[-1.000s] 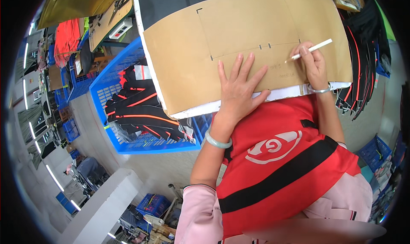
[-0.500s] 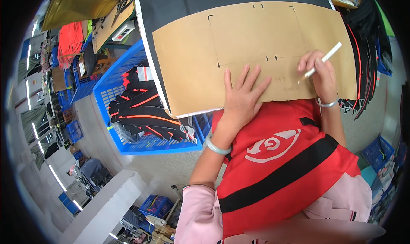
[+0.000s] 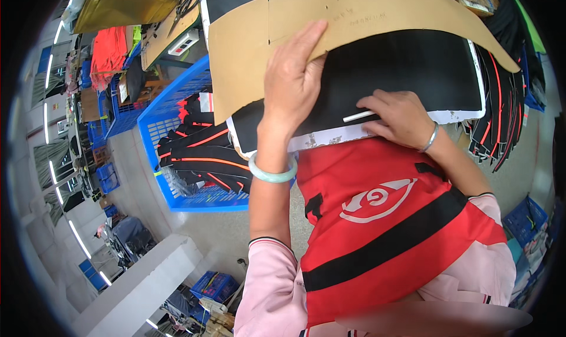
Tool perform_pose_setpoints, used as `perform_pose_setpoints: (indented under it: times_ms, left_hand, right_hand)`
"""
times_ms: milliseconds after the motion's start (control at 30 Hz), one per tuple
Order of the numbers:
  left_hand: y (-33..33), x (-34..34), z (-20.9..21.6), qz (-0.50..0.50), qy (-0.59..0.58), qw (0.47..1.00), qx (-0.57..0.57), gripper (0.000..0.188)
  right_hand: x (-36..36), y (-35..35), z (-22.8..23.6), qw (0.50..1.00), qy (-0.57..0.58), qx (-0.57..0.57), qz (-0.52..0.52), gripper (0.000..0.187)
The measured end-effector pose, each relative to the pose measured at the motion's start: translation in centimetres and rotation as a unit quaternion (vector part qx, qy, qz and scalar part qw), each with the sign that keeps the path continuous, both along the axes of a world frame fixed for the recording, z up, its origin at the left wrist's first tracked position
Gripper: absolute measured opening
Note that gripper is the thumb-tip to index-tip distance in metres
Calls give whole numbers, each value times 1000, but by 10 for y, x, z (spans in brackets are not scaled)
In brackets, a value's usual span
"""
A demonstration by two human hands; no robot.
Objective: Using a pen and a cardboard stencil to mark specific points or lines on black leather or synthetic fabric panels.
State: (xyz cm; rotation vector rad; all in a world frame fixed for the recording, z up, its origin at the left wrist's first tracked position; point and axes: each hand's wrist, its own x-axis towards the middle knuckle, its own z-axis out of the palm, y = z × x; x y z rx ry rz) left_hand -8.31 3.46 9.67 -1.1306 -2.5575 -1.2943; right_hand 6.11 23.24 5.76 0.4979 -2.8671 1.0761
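Note:
A large tan card pattern (image 3: 242, 60) with marks along it is bent upward, its near edge raised off the black fabric (image 3: 407, 66) below. My left hand (image 3: 293, 80) is closed on that near edge, the thumb under it and the fingers on top. Lower right, my right hand (image 3: 398, 116) rests over the fabric near the front of the table. A slim white pencil (image 3: 358, 117) lies in its fingers, pointing left. The fabric lies on a white-edged tabletop (image 3: 330, 139), whose front rim is scuffed.
Left of the table stands a blue plastic basket (image 3: 206, 206) holding black garment pieces with orange stripes (image 3: 206, 160). More striped black pieces (image 3: 492, 113) hang at the right edge. Scissors (image 3: 180, 12) and a white power strip (image 3: 184, 44) lie on a side bench at upper left.
The card pattern lay flat under my left hand; now its near edge is lifted and shifted away, baring black fabric. My right hand, with the pencil, moved down and left off the card.

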Motion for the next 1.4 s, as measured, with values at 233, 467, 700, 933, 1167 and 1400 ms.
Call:
perform_pose_setpoints:
  times_ms: [233, 467, 700, 933, 1167, 1400]
  left_hand:
    - [-13, -6, 20, 27, 112, 990, -79, 46]
    - [-16, 5, 17, -3, 140, 972, -190, 39]
    - [-19, 3, 12, -13, 149, 970, -193, 39]
    - [-22, -3, 13, 12, 142, 981, -129, 34]
    - [-30, -14, 14, 52, 151, 982, -98, 35]
    - [-31, -16, 11, 52, 143, 984, -97, 37]
  right_hand:
    - [-10, -14, -21, 983, 85, 134, 91, 36]
    - [-17, -14, -20, 966, 187, 132, 119, 13]
    - [-20, -15, -15, 986, 128, 81, 64, 16]
    - [-36, -7, -7, 999, -34, -18, 27, 12]
    - [-47, -8, -1, 998, -48, -3, 41, 16]
    - [-63, 4, -9, 990, -119, -63, 42, 33]
